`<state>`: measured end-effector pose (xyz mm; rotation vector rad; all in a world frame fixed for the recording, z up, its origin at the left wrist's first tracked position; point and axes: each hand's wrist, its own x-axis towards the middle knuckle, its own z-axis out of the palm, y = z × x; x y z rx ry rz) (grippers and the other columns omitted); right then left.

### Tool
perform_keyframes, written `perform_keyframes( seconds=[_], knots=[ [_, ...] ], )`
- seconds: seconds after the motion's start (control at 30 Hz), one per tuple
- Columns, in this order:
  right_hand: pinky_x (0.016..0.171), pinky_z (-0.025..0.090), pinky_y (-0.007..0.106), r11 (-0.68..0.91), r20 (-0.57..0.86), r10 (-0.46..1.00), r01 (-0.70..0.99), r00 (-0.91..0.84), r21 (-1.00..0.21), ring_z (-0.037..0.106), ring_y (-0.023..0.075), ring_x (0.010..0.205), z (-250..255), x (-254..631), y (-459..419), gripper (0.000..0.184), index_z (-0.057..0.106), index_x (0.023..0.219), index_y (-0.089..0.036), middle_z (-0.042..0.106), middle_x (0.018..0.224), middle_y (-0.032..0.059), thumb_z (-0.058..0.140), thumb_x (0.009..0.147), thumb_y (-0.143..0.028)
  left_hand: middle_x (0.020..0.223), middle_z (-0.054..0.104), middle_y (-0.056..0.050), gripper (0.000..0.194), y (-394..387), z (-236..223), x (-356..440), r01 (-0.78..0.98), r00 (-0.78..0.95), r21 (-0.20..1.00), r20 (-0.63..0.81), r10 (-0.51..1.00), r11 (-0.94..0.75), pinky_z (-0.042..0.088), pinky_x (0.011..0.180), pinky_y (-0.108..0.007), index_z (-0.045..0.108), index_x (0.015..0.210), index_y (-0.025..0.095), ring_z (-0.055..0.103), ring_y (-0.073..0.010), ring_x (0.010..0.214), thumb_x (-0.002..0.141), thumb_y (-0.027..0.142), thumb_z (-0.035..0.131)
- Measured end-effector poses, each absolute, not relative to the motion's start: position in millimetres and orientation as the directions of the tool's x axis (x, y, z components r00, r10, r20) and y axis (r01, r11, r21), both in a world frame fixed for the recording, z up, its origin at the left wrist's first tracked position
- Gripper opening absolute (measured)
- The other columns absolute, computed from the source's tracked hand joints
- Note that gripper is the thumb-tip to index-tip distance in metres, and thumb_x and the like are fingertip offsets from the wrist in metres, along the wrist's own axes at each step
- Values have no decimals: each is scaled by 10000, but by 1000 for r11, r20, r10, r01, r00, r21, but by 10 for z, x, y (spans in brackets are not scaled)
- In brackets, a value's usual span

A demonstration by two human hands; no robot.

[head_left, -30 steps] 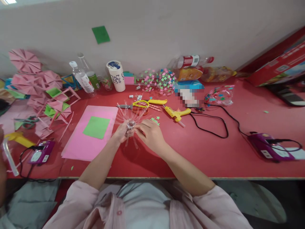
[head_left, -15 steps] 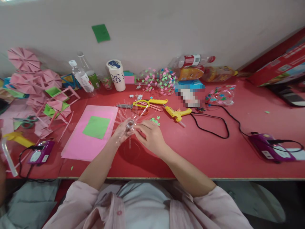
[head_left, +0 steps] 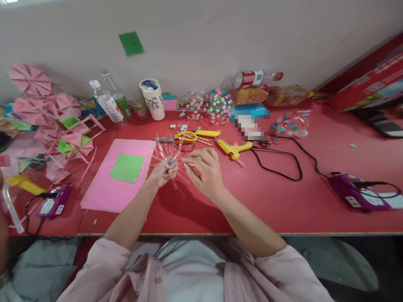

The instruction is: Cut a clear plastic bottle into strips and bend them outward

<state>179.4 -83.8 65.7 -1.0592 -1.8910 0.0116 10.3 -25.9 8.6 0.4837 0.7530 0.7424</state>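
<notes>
My left hand [head_left: 162, 173] is closed around a clear plastic bottle top [head_left: 170, 162] cut into many thin strips, which fan out around its round neck. The neck faces up towards me. Just to the right, my right hand [head_left: 204, 170] has its thumb and index finger drawn together by the strips' ends; what they pinch is too clear and small to make out. Beyond the strips lie scissors [head_left: 185, 136] with yellow handles, and a yellow cutter [head_left: 208, 133]. Green paper stars [head_left: 199, 157] are partly hidden behind my right hand.
A yellow glue gun [head_left: 233, 149] lies to the right, its black cord running towards a purple power strip [head_left: 359, 193]. Pink sheets [head_left: 97, 188] with a green square [head_left: 127, 167] lie left. Bottles, a white cup [head_left: 154, 100] and star-covered plastic [head_left: 220, 107] line the wall.
My right hand has moved right and slightly up, away from the bottle neck, and its fingers have lifted. My left hand still holds the bottle top, slightly turned and shifted left.
</notes>
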Motion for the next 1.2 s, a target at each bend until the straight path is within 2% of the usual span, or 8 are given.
perform_keyframes(
  seconds=[0.17, 0.3, 0.47, 0.67, 0.8, 1.07, 1.2],
  knots=[
    [844, 436, 426, 574, 653, 727, 710, -212, -408, 539, 250, 936, 577, 1786, -784, 146, 709, 942, -216, 652, 972, 83, 563, 935, -219, 430, 378, 49, 361, -284, 57, 121, -443, 488, 634, -422, 764, 634, 161, 335, -112, 403, 582, 160, 269, -18, 294, 943, 153, 392],
    [837, 450, 429, 578, 670, 712, 718, -210, -389, 528, 254, 945, 573, 1775, -781, 162, 714, 953, -207, 645, 989, 92, 555, 933, -182, 431, 378, 53, 337, -285, 48, 126, -434, 499, 625, -433, 751, 649, 145, 326, -115, 424, 597, 160, 252, -16, 289, 934, 175, 425],
    [938, 454, 497, 561, 652, 731, 722, -202, -405, 491, 301, 1128, 593, 1729, -816, 152, 715, 993, -208, 609, 1201, 130, 596, 908, -170, 433, 344, 80, 277, -282, 45, 132, -444, 496, 597, -457, 738, 668, 125, 328, -129, 442, 636, 170, 250, -22, 278, 906, 190, 502],
    [1003, 430, 547, 560, 627, 750, 705, -210, -434, 434, 326, 1249, 576, 1716, -812, 135, 698, 1006, -212, 555, 1318, 140, 621, 897, -197, 416, 342, 82, 274, -285, 40, 130, -448, 502, 573, -474, 724, 686, 110, 339, -135, 458, 643, 166, 256, -25, 266, 915, 144, 473],
    [1009, 408, 568, 558, 628, 754, 694, -195, -455, 473, 323, 1233, 600, 1732, -831, 153, 685, 1031, -244, 561, 1329, 119, 608, 905, -203, 420, 304, 97, 270, -277, 68, 107, -439, 522, 552, -485, 701, 709, 117, 339, -134, 470, 651, 161, 252, -20, 268, 919, 160, 495],
    [978, 418, 540, 582, 692, 709, 664, -133, -469, 564, 298, 1151, 625, 1759, -850, 149, 671, 1018, -263, 620, 1238, 91, 577, 919, -206, 422, 284, 87, 354, -252, 81, 81, -390, 558, 548, -498, 663, 740, 113, 305, -131, 465, 620, 156, 201, -20, 261, 963, 212, 399],
    [911, 449, 489, 597, 766, 640, 661, -53, -453, 620, 258, 1003, 673, 1768, -898, 167, 666, 1020, -268, 662, 1086, 67, 581, 912, -174, 415, 305, 75, 348, -277, 115, 89, -386, 549, 578, -482, 682, 719, 121, 306, -118, 475, 616, 148, 204, -17, 271, 953, 165, 387]
  ],
)
